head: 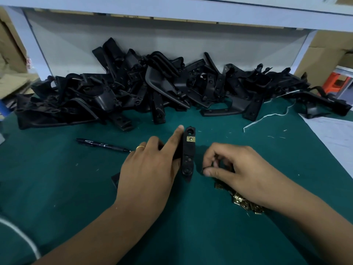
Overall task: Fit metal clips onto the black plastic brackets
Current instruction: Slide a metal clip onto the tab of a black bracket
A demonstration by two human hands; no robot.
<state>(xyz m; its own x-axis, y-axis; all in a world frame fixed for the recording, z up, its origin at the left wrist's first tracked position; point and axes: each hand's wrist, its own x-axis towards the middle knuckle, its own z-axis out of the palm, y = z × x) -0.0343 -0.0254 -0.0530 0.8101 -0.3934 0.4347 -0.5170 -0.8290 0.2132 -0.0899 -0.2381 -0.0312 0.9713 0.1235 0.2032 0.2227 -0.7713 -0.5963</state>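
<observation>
Head view: green mat (57, 188) under white shelf (191, 14).

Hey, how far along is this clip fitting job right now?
Early. One brass clip already sits on the bracket held by the left hand. The right hand pinches something small beside the loose clips. The bracket pile behind remains.

Black bracket (188, 155) upright, brass clip (190, 139) fitted near top.
</observation>
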